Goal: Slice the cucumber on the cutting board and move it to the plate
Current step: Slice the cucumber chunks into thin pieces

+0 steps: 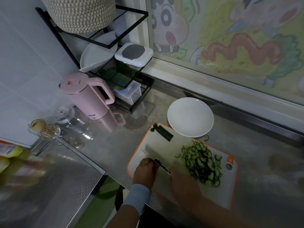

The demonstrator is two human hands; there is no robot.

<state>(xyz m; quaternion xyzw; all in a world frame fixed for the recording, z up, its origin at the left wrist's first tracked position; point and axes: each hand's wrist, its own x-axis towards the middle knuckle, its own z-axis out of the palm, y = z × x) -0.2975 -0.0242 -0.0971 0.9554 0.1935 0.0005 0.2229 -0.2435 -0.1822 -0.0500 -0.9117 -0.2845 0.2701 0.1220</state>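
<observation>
Left hand (144, 171) is curled down on the last cucumber stub (160, 163) right against the knife (162, 180) that the right hand (182, 185) grips, slices (202, 163) heaped on the cutting board (164, 145) by the white plate (190, 117).

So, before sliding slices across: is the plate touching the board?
Cannot tell. In the head view the plate overlaps the board at its far edge; whether it rests there isn't visible.

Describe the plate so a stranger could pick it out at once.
Find the orange-rimmed cutting board on the steel counter. At its far edge, toward the window frame, sits the plate. It is round, plain white and empty, unlike the fan-shaped white dish up in the black rack.
</observation>
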